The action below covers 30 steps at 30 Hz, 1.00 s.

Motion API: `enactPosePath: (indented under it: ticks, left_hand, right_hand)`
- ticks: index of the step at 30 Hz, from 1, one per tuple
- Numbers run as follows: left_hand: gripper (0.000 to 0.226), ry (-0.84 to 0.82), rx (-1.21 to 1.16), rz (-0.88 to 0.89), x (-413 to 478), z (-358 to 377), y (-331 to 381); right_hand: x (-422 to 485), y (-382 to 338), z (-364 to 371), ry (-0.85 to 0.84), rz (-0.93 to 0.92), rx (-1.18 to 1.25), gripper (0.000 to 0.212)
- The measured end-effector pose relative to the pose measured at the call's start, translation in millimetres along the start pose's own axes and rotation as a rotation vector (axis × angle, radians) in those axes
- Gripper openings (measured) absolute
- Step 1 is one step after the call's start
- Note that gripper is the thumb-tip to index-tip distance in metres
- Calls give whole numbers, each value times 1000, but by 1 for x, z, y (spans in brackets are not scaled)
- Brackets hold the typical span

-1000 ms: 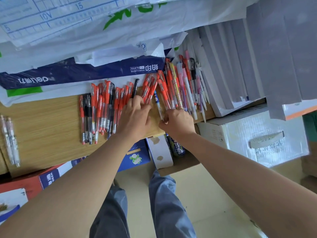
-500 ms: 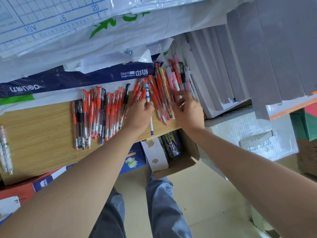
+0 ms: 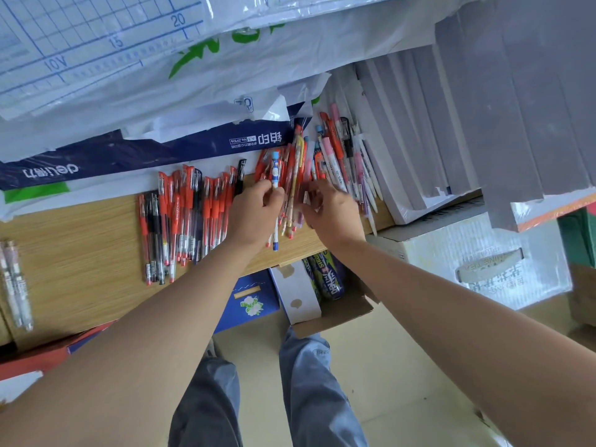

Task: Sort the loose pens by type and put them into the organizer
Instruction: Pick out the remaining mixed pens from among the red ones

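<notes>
On the wooden shelf (image 3: 80, 246) lies a tidy row of red and black gel pens (image 3: 183, 217) at the left. A mixed heap of red, pink, yellow and white pens (image 3: 325, 159) lies at the right. My left hand (image 3: 254, 214) pinches a white pen with a blue cap (image 3: 275, 175), held upright over the heap's near edge. My right hand (image 3: 332, 214) rests on the heap with curled fingers that pinch a small pale pen; the pen is mostly hidden. No organizer is visible.
Two clear pens (image 3: 16, 285) lie at the shelf's far left. Deli paper packs (image 3: 129, 153) bound the pens at the back, grey-edged stacks (image 3: 435, 140) on the right. Below the shelf stand an open cardboard box (image 3: 335, 311), a blue box (image 3: 254, 298) and a white carton (image 3: 467, 253).
My left hand picked the blue-capped pen out of the heap and lifted it. My right hand moved from the shelf's front edge up onto the mixed heap.
</notes>
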<state>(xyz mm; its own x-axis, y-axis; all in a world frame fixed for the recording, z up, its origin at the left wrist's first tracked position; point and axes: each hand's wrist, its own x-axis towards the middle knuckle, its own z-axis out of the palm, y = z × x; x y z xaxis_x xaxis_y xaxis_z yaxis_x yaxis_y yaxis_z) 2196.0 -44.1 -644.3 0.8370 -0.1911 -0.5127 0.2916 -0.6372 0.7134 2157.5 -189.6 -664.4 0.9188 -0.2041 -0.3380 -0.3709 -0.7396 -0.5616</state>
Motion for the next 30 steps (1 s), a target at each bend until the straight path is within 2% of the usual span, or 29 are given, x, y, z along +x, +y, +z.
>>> enactPosePath:
  ticks: [4,7,11,15,21,26,30]
  left_hand:
    - [42,-33,-15,61,1,3,3]
    - [35,-77,-26,58,1,5,9]
    - [31,-94,-11,50,4,6,9]
    - [46,-81,-63,50,5,4,4]
    - [30,-93,-41,-3,5,3,1]
    - [26,-92,-42,-31,6,2,2]
    - [29,-99,-37,-18,6,2,0]
  right_hand:
    - [0,12,-18,88,-2,-45,26]
    - [3,14,-21,76,51,-149,20]
    - [8,5,-21,40,89,-266,29]
    - [10,4,-21,36,97,-261,25]
    - [9,11,-27,98,109,-243,31]
    - [7,15,-20,39,63,-368,30]
    - [8,14,-17,-24,135,-397,38]
